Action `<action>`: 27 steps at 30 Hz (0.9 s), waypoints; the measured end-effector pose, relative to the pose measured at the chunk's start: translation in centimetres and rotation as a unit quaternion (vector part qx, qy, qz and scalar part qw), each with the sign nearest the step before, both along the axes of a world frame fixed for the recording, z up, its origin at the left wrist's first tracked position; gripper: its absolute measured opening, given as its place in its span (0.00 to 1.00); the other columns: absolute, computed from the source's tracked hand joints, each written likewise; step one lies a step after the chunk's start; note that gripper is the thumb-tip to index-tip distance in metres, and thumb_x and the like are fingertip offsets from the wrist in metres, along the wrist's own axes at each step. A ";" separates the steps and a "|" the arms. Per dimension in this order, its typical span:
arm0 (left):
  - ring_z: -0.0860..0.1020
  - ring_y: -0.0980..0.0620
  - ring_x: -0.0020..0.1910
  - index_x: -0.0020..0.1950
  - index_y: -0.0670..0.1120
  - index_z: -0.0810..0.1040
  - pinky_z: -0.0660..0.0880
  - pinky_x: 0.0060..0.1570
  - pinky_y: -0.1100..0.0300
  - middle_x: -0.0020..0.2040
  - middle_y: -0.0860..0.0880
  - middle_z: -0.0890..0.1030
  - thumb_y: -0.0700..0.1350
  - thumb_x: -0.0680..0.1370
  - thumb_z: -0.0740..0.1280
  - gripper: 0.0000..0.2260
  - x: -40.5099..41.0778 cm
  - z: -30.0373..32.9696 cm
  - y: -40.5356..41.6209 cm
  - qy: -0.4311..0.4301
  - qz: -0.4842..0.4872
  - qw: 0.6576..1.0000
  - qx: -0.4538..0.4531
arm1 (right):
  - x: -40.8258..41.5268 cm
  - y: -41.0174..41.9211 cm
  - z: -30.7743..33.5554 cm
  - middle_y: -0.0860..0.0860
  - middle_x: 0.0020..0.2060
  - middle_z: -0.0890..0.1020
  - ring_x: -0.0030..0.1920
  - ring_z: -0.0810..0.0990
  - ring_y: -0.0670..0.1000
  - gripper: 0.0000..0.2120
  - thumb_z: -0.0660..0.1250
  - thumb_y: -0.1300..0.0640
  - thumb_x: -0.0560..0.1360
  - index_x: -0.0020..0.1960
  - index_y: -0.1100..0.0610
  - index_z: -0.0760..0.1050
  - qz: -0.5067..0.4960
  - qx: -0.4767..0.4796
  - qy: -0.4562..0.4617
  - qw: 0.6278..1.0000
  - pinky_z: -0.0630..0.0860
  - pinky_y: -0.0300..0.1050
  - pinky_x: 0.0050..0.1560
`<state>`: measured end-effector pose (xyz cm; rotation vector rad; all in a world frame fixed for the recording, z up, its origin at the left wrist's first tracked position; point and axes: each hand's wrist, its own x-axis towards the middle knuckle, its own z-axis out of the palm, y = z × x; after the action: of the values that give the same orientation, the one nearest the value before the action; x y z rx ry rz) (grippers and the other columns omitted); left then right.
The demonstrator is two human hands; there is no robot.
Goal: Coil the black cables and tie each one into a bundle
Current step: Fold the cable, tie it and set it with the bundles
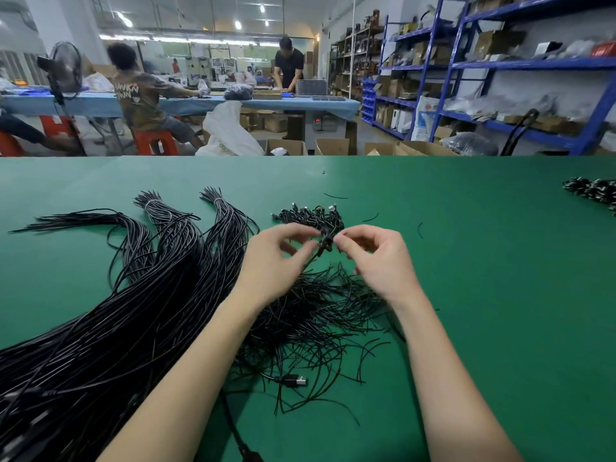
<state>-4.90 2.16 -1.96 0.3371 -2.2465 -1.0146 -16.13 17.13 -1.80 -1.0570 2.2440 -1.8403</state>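
— While both hands are raised a little above the green table [466, 261], what do they hold, in the head view?

— A small coiled cable [326, 241], black and tightly wound into a short knot-like bundle. The left hand [276, 258] pinches it from the left with curled fingers, and the right hand [376, 258] pinches it from the right, thumb and forefinger pressed together on it. A thin black strand hangs from the bundle down toward the table.

— And what lies below the hands?

— A loose heap of short tie wires [320, 321], thin, stiff-looking and slightly bent, spread in all directions. One USB plug [296, 381] with a metal end lies at the near edge of this heap.

— Where are the other cables?

— On the left, long black cables [116, 328] lie in thick sheaves, smooth and a bit glossy — two sheaves are bound near their far ends with a pale band. Just behind the hands sits a pile of finished bundles [310, 216], small and knobby, with silver connectors that stick out. Another such pile [593, 191] is far to the right, at the frame edge.

— The table surface?

— Flat, matte green, with a few single wire pieces lying apart on it.
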 end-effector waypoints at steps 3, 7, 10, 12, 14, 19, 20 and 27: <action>0.80 0.61 0.36 0.54 0.49 0.84 0.77 0.37 0.64 0.44 0.53 0.86 0.59 0.81 0.65 0.16 0.4 0.7 -0.5 -0.122 -0.089 0.934 0.325 | 0.4 -0.3 -0.2 0.36 0.38 0.84 0.38 0.80 0.40 0.09 0.76 0.54 0.76 0.40 0.42 0.82 -0.008 0.001 0.114 0.993 0.72 0.28 0.42; 0.78 0.60 0.43 0.54 0.51 0.86 0.73 0.46 0.61 0.45 0.57 0.85 0.57 0.75 0.72 0.13 0.6 0.2 -1.3 -0.122 -0.104 0.941 0.297 | 0.7 -0.4 -0.3 0.38 0.38 0.85 0.34 0.79 0.47 0.07 0.76 0.53 0.75 0.42 0.43 0.83 0.044 0.021 0.109 0.993 0.76 0.36 0.38; 0.79 0.59 0.48 0.54 0.50 0.85 0.72 0.49 0.58 0.50 0.54 0.86 0.58 0.67 0.76 0.19 0.8 0.4 -1.1 -0.081 -0.102 0.948 0.291 | 0.9 -0.6 -0.2 0.44 0.32 0.84 0.29 0.77 0.44 0.05 0.75 0.57 0.76 0.43 0.49 0.84 0.077 0.003 0.020 0.997 0.74 0.36 0.32; 0.81 0.54 0.48 0.53 0.48 0.85 0.74 0.49 0.57 0.50 0.50 0.86 0.56 0.66 0.77 0.20 1.2 0.7 -1.1 -0.033 -0.108 0.961 0.253 | 0.9 -0.6 -0.1 0.48 0.31 0.82 0.30 0.76 0.45 0.03 0.75 0.59 0.77 0.45 0.54 0.84 0.107 -0.016 -0.079 0.991 0.72 0.35 0.28; 0.81 0.50 0.45 0.53 0.49 0.87 0.73 0.45 0.56 0.49 0.49 0.86 0.52 0.69 0.78 0.15 1.6 1.0 -1.0 0.017 -0.128 0.982 0.140 | 0.6 -0.3 -0.2 0.49 0.33 0.82 0.31 0.75 0.44 0.02 0.74 0.60 0.77 0.47 0.58 0.84 0.150 -0.025 -0.183 0.971 0.70 0.34 0.27; 0.80 0.62 0.39 0.50 0.51 0.88 0.69 0.37 0.70 0.43 0.57 0.86 0.47 0.72 0.78 0.08 1.2 1.3 -0.5 0.062 -0.093 0.991 -0.067 | 0.5 0.3 -0.2 0.49 0.37 0.83 0.30 0.77 0.41 0.11 0.73 0.61 0.75 0.56 0.63 0.82 0.204 -0.066 -0.364 0.906 0.71 0.30 0.25; 0.79 0.63 0.36 0.50 0.52 0.88 0.69 0.36 0.72 0.42 0.57 0.86 0.48 0.72 0.78 0.07 1.1 1.3 -0.5 0.056 -0.092 0.994 0.002 | 0.6 0.3 0.0 0.50 0.39 0.84 0.31 0.79 0.42 0.10 0.73 0.60 0.75 0.55 0.61 0.82 0.198 -0.074 -0.338 0.917 0.72 0.31 0.26; 0.76 0.56 0.43 0.50 0.49 0.88 0.70 0.43 0.60 0.47 0.46 0.87 0.60 0.66 0.78 0.19 1.1 1.2 -1.4 0.044 -0.091 0.961 0.256 | 1.0 0.4 1.4 0.45 0.45 0.88 0.33 0.82 0.47 0.10 0.79 0.56 0.72 0.52 0.47 0.84 0.093 -0.034 -0.026 0.995 0.75 0.37 0.30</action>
<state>-3.83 0.72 -0.72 0.2980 -1.9346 -1.6763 -15.08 17.54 -0.42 -1.1701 1.9930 -1.8555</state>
